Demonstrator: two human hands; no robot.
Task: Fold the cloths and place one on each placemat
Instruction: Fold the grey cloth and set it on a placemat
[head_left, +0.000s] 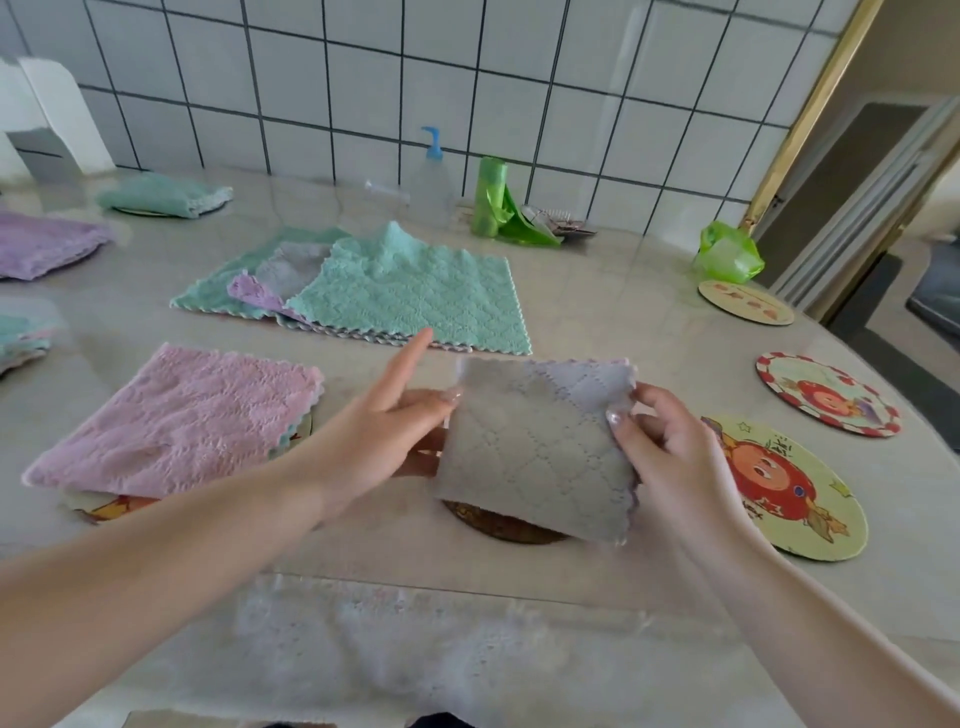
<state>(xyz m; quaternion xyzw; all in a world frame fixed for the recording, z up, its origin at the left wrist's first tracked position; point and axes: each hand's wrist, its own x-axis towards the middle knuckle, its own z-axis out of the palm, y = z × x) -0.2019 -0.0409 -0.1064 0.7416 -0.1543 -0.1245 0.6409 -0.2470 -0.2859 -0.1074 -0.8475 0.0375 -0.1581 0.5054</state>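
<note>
Nearest, both hands pinch grey cloth (540, 457), folded, over brown placemat (506, 525) — L hand (387, 431) on left edge w/ index out, R hand (670, 457) at top-right corner; placing step, next: lower flat, let go; beyond, unfolded pile (363, 291) waits, 3 mats at right bare.

Tiled kitchen corner, evenly lit.

A pale marble-look counter (597, 291) is backed by a wall (363, 78) of white square tiles with dark grout. At the right, a brass-coloured frame (810, 109) borders a dim doorway (883, 171).
</note>
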